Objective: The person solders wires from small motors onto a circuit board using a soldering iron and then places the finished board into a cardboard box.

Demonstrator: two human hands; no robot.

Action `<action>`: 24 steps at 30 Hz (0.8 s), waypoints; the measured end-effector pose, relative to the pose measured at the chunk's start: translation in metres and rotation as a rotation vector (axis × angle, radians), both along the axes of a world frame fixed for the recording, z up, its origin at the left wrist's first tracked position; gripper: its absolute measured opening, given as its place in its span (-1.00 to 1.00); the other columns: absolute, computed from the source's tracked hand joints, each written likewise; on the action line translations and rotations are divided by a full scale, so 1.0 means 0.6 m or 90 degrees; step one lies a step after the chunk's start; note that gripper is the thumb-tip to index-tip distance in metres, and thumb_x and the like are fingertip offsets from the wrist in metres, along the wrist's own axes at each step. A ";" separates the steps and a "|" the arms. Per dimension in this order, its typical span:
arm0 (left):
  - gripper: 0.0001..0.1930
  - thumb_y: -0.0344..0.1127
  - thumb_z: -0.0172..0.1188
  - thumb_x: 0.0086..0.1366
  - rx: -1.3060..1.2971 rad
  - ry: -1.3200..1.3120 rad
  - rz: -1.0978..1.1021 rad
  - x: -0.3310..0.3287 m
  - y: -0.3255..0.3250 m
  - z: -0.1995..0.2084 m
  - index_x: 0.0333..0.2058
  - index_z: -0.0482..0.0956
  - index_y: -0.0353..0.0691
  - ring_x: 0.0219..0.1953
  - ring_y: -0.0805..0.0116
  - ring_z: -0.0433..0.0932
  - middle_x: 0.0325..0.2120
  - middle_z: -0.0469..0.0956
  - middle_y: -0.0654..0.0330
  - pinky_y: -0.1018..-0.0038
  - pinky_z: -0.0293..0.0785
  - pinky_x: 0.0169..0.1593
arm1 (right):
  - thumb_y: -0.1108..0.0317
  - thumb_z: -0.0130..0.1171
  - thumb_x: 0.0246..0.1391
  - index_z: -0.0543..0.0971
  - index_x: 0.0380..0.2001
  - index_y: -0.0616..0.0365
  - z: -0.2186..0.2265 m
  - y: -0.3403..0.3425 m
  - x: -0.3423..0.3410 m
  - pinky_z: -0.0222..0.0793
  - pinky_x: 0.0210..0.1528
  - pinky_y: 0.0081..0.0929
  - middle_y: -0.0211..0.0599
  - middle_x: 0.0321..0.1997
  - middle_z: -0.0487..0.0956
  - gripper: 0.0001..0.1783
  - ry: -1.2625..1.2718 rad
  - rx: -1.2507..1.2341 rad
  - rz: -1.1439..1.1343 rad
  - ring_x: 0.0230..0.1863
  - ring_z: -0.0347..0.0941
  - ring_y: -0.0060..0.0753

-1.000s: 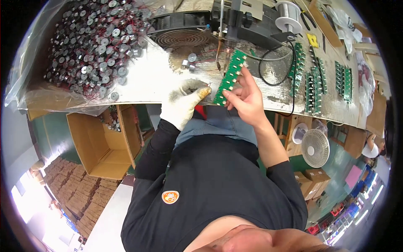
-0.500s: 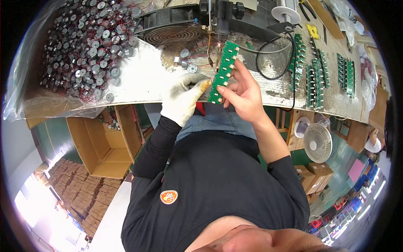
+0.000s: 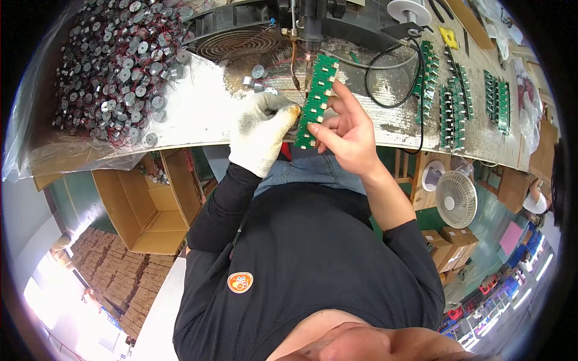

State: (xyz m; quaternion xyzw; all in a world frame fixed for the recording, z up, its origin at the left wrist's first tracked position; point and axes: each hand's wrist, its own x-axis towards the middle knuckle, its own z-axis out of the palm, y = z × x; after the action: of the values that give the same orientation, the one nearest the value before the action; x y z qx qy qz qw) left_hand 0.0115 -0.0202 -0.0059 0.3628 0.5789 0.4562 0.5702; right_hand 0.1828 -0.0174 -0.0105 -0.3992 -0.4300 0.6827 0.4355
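The fingers of the right hand [image 3: 352, 139] pinch a green board [image 3: 316, 101], long axis running forward (far end leaning right); the left hand [image 3: 259, 131] curls, its hold unclear.

Open tan cardboard box [image 3: 120, 201] at my 9 o'clock. Rows of flat brown slabs [image 3: 102, 274] at 8, material unclear. White electric fan with a round cage [image 3: 456, 198] at 3; brown cardboard cartons [image 3: 456, 248] near it, toward 4. I've also got a flat pink panel [image 3: 510, 240] at 3:30, a co-worker in a white top [image 3: 534, 203] far out at 3, yellow pad [image 3: 448, 37] at 1:30.
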 end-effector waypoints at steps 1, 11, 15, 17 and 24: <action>-0.82 -0.38 0.19 0.14 -0.001 0.000 0.000 -0.001 0.000 -0.001 -0.39 0.60 -0.42 -0.48 0.51 0.54 -0.53 0.60 0.17 0.58 0.45 -0.40 | 0.64 0.17 0.00 -0.02 0.32 0.21 0.000 0.000 0.000 0.40 -0.56 -0.70 -0.08 -0.06 0.44 -0.14 0.000 -0.001 0.000 -0.47 0.48 -0.59; -0.84 -0.39 0.23 0.16 -0.010 0.051 -0.032 0.001 0.003 0.006 -0.33 0.55 -0.36 -0.43 0.52 0.51 -0.46 0.57 0.21 0.58 0.45 -0.32 | 0.67 0.15 -0.01 -0.04 0.32 0.22 -0.004 0.002 -0.002 0.41 -0.56 -0.71 -0.09 -0.07 0.42 -0.13 0.006 0.014 -0.015 -0.46 0.48 -0.58; -0.82 -0.35 0.27 0.10 0.006 0.039 0.022 0.003 0.004 0.002 -0.42 0.59 -0.38 -0.50 0.52 0.51 -0.56 0.57 0.20 0.56 0.44 -0.40 | 0.68 0.14 -0.01 -0.04 0.32 0.22 0.001 0.006 -0.004 0.41 -0.56 -0.71 -0.10 -0.07 0.41 -0.14 0.004 0.020 -0.012 -0.44 0.48 -0.58; -0.82 -0.34 0.27 0.09 0.016 0.078 0.012 0.001 0.005 0.007 -0.42 0.59 -0.37 -0.49 0.51 0.51 -0.55 0.57 0.19 0.55 0.44 -0.39 | 0.70 0.12 -0.01 -0.02 0.31 0.21 0.002 0.005 -0.004 0.41 -0.58 -0.69 -0.06 -0.02 0.40 -0.15 0.001 0.024 -0.014 -0.45 0.49 -0.53; -0.80 -0.31 0.28 0.08 0.006 0.077 0.033 0.001 0.001 -0.010 -0.43 0.60 -0.36 -0.48 0.46 0.52 -0.53 0.57 0.16 0.51 0.44 -0.37 | 0.73 0.11 -0.01 -0.01 0.30 0.20 -0.003 0.005 -0.004 0.41 -0.60 -0.67 -0.01 0.01 0.39 -0.16 0.003 0.034 -0.019 -0.45 0.50 -0.49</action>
State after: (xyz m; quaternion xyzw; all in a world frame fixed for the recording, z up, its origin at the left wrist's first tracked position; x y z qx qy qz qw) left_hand 0.0120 -0.0196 -0.0118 0.3774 0.6194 0.4509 0.5201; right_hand 0.1805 -0.0145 -0.0120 -0.3925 -0.4411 0.6650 0.4573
